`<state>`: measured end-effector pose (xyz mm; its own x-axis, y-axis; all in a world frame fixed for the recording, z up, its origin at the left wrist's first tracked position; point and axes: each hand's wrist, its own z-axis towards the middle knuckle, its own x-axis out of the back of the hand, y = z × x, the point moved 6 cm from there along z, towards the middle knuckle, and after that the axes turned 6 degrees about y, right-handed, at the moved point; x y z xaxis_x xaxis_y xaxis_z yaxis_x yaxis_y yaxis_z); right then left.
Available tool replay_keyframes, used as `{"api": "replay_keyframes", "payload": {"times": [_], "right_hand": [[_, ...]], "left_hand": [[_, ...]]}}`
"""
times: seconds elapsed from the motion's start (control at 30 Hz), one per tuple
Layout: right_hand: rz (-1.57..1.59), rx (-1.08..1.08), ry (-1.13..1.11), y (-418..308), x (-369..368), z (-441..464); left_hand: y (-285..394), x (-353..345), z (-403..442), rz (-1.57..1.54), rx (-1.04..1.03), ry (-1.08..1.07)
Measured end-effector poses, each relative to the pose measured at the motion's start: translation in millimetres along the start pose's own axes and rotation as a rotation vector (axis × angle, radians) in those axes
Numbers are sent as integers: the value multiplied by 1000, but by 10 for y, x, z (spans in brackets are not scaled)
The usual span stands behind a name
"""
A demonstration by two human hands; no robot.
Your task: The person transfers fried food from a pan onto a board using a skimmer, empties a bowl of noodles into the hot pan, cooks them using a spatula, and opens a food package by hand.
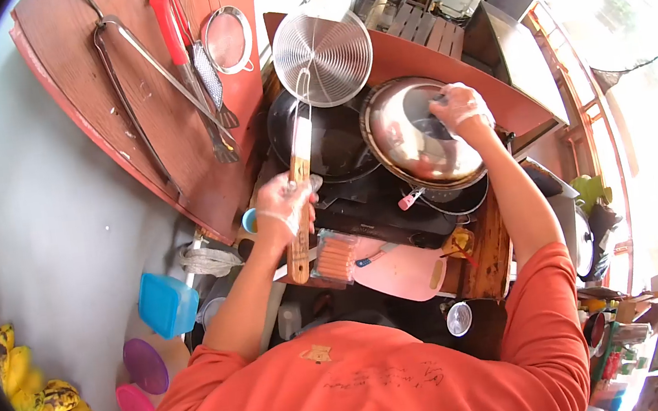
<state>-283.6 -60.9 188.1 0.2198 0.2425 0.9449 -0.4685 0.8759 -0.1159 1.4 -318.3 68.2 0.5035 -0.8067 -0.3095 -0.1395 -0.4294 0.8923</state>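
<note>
My left hand [284, 206], in a clear plastic glove, is wrapped round the wooden handle of a spiral wire skimmer [323, 54]. The skimmer's round head points away from me, above a dark wok [329, 140] on the stove [381, 228]. On the right, my gloved right hand [461, 109] grips the top of a shiny domed pot lid [405, 126]; the knob itself is hidden by my fingers. Beneath the lid is a pot on the right burner, its contents out of sight.
In front of the stove lie a pack of sausages [335, 256], a pink cutting board [402, 266] and a knife [376, 255]. Tongs [156, 70] and a small strainer [227, 40] hang at left. A blue container [169, 304] and bananas [49, 404] are at lower left.
</note>
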Motion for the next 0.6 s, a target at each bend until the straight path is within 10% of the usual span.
{"api": "replay_keyframes", "payload": {"times": [0.27,0.6], "right_hand": [[75,-110,166,285,248,108],[82,13,-221,-1242,-783,509]], "left_hand": [[-459,259,116,114,169,-36],[-383,449,293,-24,266,-168]]}}
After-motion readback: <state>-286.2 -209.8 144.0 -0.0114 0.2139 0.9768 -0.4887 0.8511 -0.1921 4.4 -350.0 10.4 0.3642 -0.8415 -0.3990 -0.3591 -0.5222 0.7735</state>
